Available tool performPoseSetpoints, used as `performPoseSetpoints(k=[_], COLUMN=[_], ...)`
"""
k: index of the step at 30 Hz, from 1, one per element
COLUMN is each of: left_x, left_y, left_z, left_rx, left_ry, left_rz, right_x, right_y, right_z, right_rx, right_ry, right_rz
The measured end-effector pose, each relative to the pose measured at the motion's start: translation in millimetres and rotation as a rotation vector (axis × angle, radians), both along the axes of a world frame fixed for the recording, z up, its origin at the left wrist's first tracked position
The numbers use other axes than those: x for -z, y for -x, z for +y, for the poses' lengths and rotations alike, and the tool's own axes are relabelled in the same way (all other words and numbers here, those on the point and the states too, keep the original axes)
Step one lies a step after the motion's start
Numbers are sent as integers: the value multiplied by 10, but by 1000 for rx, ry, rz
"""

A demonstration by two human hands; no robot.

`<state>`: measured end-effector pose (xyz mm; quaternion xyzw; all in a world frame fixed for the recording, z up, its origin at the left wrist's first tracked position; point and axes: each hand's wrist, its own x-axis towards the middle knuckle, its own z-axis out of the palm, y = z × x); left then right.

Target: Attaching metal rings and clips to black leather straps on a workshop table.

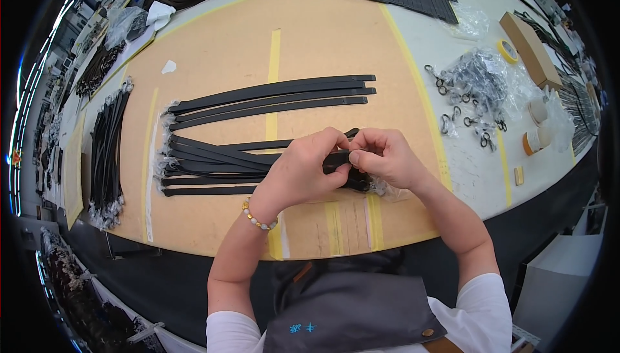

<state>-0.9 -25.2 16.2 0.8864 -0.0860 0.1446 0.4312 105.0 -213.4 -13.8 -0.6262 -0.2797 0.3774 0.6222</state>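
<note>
A broad worktop (219, 49), smooth tan board with yellow tape lines, fills most of the view. Across it lie flat black straps in two groups, an upper group (271, 96) and a lower group (206, 156), their long axes running left to right. The upper straps lie nearly parallel, tilting up slightly toward the right, while some lower ones cross at a slant. Their left ends carry crinkled clear wrapping (165, 153). At far left, a bundle (106, 140) of dark straps lies lengthwise, pointing away from the person.

Both forearms reach in from the lower edge and converge over the right end of the lower group. The left hand (310, 164), knuckles up and fingers bent, grips a black strap (336, 158); the right hand (386, 158) pinches it between thumb and curled forefinger. The short visible stretch between them lies roughly left to right; the rest is hidden by the hands. The strap looks flat and smooth.

Well to the right sit a brown carton (531, 49), a heap of glossy clear plastic (478, 76) and a yellow tape roll (507, 51). A beaded bracelet (259, 217) circles the left wrist.
</note>
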Motion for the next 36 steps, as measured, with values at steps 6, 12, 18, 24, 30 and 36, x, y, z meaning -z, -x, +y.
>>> performPoseSetpoints(k=[6,12,18,24,30,36], left_x=[-20,-2,35,68,39,56], left_y=[-1,-6,-12,-15,-9,-14], left_z=[67,81,83,70,52,29], left_rx=[27,34,43,37,32,71], left_ry=[152,167,166,159,109,112], left_rz=[190,202,179,160,184,122], right_x=[-46,-53,-42,-63,-24,64], right_y=[-49,-51,-60,-55,22,76], right_z=[-17,-24,-21,-23,-3,38], right_rx=[-63,-78,-88,-89,-41,10], right_ry=[-2,-5,-8,4,-19,-2], right_rz=[153,164,148,128,97,-152])
